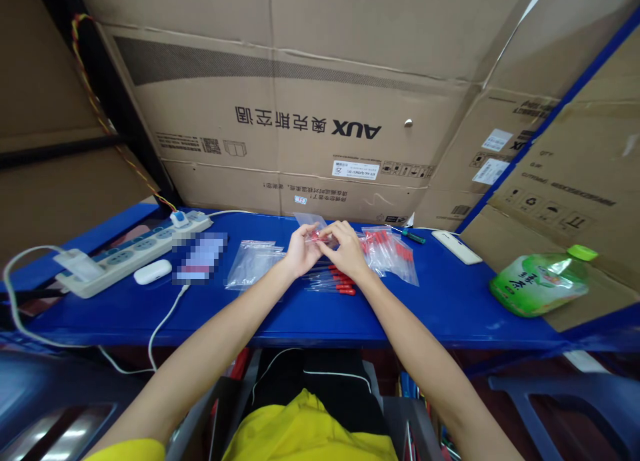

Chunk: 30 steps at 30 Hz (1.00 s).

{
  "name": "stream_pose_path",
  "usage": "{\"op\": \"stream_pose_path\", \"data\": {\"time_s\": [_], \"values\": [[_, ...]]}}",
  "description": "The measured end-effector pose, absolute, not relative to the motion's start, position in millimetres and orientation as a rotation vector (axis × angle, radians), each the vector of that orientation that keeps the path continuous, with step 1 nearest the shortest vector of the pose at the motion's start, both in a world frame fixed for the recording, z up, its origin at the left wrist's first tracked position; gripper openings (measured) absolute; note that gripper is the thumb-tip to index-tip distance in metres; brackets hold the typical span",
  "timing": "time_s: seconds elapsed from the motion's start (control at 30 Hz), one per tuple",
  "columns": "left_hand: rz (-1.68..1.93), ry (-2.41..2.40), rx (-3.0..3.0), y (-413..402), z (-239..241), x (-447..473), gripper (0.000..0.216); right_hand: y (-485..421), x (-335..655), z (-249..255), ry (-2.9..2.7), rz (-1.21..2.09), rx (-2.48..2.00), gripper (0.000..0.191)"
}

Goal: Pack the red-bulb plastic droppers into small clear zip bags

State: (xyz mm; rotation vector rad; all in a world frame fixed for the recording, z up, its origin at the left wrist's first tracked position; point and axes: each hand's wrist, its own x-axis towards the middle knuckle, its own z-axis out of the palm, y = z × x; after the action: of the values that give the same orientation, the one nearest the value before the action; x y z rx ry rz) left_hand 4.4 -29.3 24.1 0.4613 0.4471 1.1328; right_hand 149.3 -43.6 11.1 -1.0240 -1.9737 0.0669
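Observation:
My left hand (302,250) and my right hand (344,248) meet over the middle of the blue table (300,324). Between their fingers is a small clear plastic bag (311,220) with something red in it. Both hands are closed on this bag, the fingertips pinching near its opening. Beneath and beside my right hand lie several slim clear pieces with red ends (345,286). Farther right rests a pile of clear bags holding red-ended pieces (393,249). A stack of flat clear zip bags (254,264) sits left of my left hand.
At left are a power strip (135,251), a white earbud case (153,272) and a phone (201,256) on a cable. To the right lie a screwdriver (413,236), a pale phone (457,246) and a green drink bottle (543,281). Cardboard (300,68) stands behind.

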Motion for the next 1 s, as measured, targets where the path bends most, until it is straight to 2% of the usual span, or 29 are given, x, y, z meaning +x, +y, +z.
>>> {"op": "stream_pose_path", "data": {"time_s": [0.27,0.43,0.67,0.87,1.0], "values": [[1.074,0.436,0.487,-29.0,23.6,3.0,0.012,-42.8,152.5,13.2,-1.986,0.107,-1.0,0.006],[1.111,0.412,0.446,-30.2,23.3,1.7,0.025,-43.5,157.3,15.8,-2.006,0.143,-0.923,0.007],[1.068,0.361,0.426,-32.3,26.4,0.5,0.021,-45.7,159.6,18.1,-1.969,0.031,-1.007,0.014],[1.103,0.374,0.432,-34.0,27.2,2.4,0.019,-46.3,158.0,18.0,-2.029,0.058,-0.973,0.003],[1.11,0.415,0.412,-34.0,25.3,4.2,0.02,-44.7,156.7,16.0,-2.039,0.07,-0.978,0.011]]}}
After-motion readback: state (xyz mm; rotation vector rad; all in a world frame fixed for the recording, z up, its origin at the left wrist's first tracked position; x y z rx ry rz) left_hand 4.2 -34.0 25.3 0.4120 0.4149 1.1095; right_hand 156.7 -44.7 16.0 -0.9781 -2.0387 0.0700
